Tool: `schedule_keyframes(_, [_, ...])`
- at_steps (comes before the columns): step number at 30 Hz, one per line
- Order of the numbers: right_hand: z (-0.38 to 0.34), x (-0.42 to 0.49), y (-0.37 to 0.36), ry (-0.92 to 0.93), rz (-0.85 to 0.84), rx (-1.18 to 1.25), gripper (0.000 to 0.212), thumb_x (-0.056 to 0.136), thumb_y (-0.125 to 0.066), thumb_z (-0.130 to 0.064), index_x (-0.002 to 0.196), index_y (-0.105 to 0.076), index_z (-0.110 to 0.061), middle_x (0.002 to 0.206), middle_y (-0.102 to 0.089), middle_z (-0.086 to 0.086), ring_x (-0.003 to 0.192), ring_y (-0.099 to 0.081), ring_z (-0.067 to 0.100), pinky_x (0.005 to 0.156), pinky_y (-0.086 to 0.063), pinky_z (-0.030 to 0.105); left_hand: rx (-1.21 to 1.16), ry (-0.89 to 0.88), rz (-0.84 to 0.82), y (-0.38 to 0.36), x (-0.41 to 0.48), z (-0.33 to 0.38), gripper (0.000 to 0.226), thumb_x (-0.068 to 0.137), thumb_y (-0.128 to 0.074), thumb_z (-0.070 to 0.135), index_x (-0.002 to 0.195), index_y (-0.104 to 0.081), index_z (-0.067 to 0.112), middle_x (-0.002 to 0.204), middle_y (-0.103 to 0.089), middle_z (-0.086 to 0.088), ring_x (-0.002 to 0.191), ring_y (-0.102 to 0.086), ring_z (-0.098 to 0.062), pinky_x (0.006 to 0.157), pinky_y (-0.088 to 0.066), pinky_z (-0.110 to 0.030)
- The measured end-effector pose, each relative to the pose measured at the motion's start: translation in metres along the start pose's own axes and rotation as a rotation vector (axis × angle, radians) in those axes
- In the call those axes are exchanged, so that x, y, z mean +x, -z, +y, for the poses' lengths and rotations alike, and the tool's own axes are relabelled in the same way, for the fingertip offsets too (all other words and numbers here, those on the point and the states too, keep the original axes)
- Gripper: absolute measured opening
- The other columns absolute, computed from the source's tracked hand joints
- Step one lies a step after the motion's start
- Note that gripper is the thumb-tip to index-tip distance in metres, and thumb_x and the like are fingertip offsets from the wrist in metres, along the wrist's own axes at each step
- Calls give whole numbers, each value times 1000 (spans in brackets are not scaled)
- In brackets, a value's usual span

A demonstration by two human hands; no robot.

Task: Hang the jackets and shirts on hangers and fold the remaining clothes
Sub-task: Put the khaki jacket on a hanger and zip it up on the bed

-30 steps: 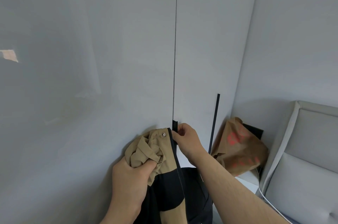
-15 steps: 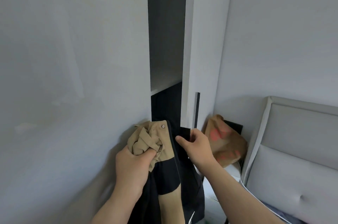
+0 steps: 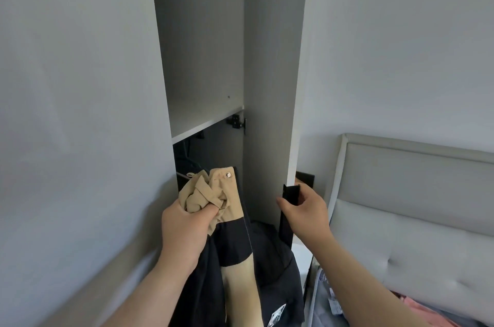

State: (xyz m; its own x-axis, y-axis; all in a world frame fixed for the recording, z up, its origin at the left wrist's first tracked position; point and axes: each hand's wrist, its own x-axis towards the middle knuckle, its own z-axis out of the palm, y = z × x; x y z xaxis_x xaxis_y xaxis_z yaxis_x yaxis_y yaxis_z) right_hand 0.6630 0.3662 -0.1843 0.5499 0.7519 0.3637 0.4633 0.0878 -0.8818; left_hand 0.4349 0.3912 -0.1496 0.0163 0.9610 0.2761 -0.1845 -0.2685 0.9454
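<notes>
My left hand (image 3: 187, 225) gripped the bunched jacket (image 3: 211, 193); my right hand (image 3: 307, 211) pinched the handle (image 3: 292, 193) of the open door (image 3: 270, 73).

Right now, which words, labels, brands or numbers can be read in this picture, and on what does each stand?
No text here can be read.
White print on the dark garment: too blurred to read.
Small marks on the bluish cloth, lower right: too small to read.
</notes>
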Motion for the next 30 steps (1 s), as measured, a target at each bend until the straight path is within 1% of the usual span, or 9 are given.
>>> schedule_keyframes(3, [4,5,10,10,25,-32,14,78,-74,-29,75,-62,-33,73,-65,-22,69,-61,-5,54,-40,7,-17,19,9,-6,7,-1,41,75,-75,5,107,-72,30,89,-75,10,83,-70,-4,60,-51,-11])
schedule_keyframes(6, [9,12,22,22,25,-36,19,80,-74,-22,73,-61,-35,71,-65,-26,67,-60,-9,53,-39,2,-17,25,0,-9,11,-2,37,75,-75,5,103,-73,29,88,-75,9,83,-70,-5,60,-51,-12])
schedule_keyframes(10, [20,27,42,-57,74,-14,12,82,-72,-17,77,-63,-23,69,-68,-10,65,-62,0,58,-42,17,-24,22,-8,-11,14,-1,37,74,-74,3,97,-74,32,87,-75,8,80,-70,-3,60,-50,-11])
schedule_keyframes(15, [26,45,63,-111,85,26,4,86,-66,-7,86,-62,-9,84,-68,10,77,-62,22,73,-48,33,-25,18,-9,-15,18,-3,35,75,-75,2,86,-74,35,84,-75,8,76,-69,-3,56,-50,-11])
schedule_keyframes(20, [31,48,65,-110,65,11,3,87,-65,-9,88,-62,-10,86,-69,9,81,-63,22,75,-49,35,4,11,-15,-18,26,-9,35,74,-77,7,77,-74,42,82,-74,5,74,-68,-5,60,-52,-17])
schedule_keyframes(22, [33,49,64,-122,73,15,4,88,-65,-10,92,-63,-10,89,-70,8,86,-65,24,79,-51,37,10,22,-34,-18,28,-11,34,74,-77,8,79,-74,42,81,-74,7,74,-69,-5,56,-51,-15])
schedule_keyframes(27, [27,42,56,-184,122,-40,17,89,-64,-13,105,-60,-12,100,-69,-2,101,-64,23,86,-51,39,-36,58,-128,-12,29,-12,38,73,-76,1,96,-73,31,87,-75,7,80,-71,-5,58,-51,-11])
schedule_keyframes(29, [17,28,48,-152,285,-122,44,88,-67,-18,128,-52,-12,119,-58,-6,116,-55,18,96,-47,37,-64,62,-180,-10,28,-12,38,73,-76,-1,95,-74,30,89,-76,5,81,-71,-6,59,-52,-12])
schedule_keyframes(30, [11,18,42,-52,392,-192,50,88,-68,-21,133,-49,-12,124,-54,-3,118,-51,15,100,-43,35,-76,68,-206,-9,28,-12,37,72,-77,-1,95,-75,28,89,-76,4,82,-72,-7,60,-52,-13])
